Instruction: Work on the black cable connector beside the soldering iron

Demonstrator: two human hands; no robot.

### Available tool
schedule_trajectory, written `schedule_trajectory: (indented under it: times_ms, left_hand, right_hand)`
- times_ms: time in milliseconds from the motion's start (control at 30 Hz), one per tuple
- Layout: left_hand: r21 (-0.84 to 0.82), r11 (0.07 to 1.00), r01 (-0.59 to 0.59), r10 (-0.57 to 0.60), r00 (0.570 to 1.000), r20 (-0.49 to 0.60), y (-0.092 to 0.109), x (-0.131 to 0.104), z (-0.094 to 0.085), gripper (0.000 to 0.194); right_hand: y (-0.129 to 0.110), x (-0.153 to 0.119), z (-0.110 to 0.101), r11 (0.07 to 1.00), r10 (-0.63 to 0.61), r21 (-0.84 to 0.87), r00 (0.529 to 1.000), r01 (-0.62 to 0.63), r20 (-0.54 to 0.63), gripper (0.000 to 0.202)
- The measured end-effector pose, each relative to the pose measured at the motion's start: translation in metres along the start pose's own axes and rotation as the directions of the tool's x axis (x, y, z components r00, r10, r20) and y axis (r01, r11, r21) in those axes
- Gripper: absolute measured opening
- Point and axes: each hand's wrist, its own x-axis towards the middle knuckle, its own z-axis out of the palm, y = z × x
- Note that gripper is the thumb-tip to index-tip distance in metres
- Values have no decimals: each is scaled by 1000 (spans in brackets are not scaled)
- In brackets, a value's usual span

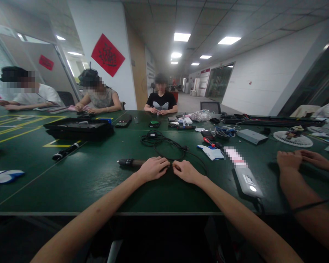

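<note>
A dark, tube-shaped power tool with a drill chuck (126,162) lies on the green table, its chuck pointing left. My left hand (155,168) rests over the tool's rear part, fingers bent and closed around it, so that end is hidden. My right hand (188,172) is closed just to the right, fingertips pinched close to those of my left hand. Whatever the right fingers hold is too small or too hidden to make out. Behind both hands, a black cable (164,143) lies in loose loops with a small black adapter (152,134).
A black tray (78,129) and a black cylinder (67,150) lie left. To the right are a white-and-blue cloth (212,152), a red-handled tool (209,141) and a grey power bank-like device (248,182). A co-worker's hands (289,160) are at far right; several people sit opposite.
</note>
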Motion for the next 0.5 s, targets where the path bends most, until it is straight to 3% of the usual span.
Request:
schedule_trajectory:
  times_ms: [500]
  left_hand:
    - [-5, 1000, 26, -26, 1000, -15, -1, 0, 0, 23]
  right_hand:
    - [3, 0, 2, 1000, -1, 7, 1000, 1, 2, 8]
